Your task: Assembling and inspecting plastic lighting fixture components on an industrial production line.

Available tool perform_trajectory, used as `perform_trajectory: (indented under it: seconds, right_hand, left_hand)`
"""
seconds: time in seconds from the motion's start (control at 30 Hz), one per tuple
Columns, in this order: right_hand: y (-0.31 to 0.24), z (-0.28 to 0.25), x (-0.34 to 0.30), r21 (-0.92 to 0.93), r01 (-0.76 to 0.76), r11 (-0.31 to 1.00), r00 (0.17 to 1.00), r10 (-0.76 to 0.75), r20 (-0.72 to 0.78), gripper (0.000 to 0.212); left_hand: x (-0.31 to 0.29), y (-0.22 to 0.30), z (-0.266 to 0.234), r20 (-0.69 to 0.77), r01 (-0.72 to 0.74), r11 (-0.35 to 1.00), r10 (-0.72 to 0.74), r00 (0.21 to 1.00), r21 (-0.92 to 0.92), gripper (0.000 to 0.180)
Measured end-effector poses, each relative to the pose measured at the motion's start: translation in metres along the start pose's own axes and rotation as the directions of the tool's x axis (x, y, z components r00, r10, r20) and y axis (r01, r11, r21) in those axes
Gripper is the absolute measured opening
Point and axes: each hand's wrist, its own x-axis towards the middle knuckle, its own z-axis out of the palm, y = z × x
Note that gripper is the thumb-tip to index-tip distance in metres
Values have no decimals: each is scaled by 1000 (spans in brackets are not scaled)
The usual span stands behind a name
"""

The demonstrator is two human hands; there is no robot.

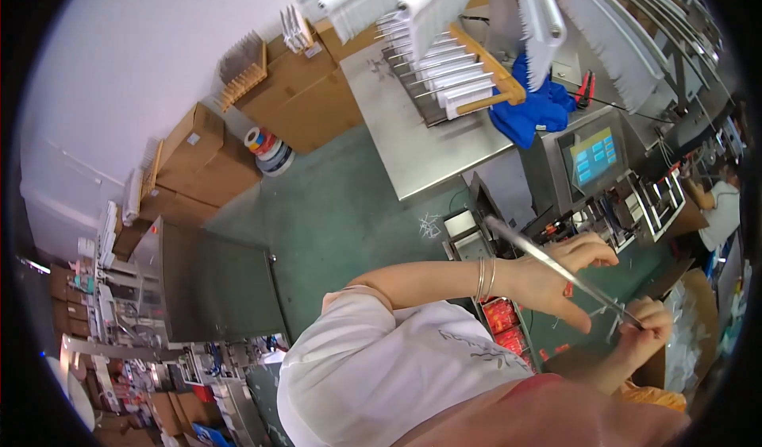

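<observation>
Both hands' grip clamped on long metal rod (pixel 556 268) | left hand (pixel 556 276) mid-rod | right hand (pixel 647 324) at tip | red packets (pixel 502 320), seemingly, below

Illumination is bright and even across the scene, with a cool, slightly bluish cast; no single source is visible. Shadows are soft and faint. The white wall (pixel 135 58) far up and left of the hands (pixel 556 276) is close to overexposed. The steel counter (pixel 413 141) above the hands shows a dull, diffuse sheen without hard glare. The screen (pixel 595 157), just above the hands, glows blue and remains readable as panels. The long thin rod (pixel 556 268) held across the hands is slightly smeared. Fisheye distortion bends straight edges toward the rim. A black circular vignette cuts off all four corners. Detail softens at the lower left edge.
</observation>
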Motion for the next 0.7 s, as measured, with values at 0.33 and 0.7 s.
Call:
perform_trajectory:
  seconds: [0.33, 0.7]
  right_hand:
    - [71, 181, 7, 122, -350, 929, 937, 344, 65, 53]
    - [142, 451, 8, 89, -554, 828, 829, 558, -31, 51]
  left_hand:
    - [-114, 20, -83, -93, -131, 981, 118, 989, -145, 56]
    - [-272, 51, -271, -426, 171, 966, -241, 872, -197, 25]
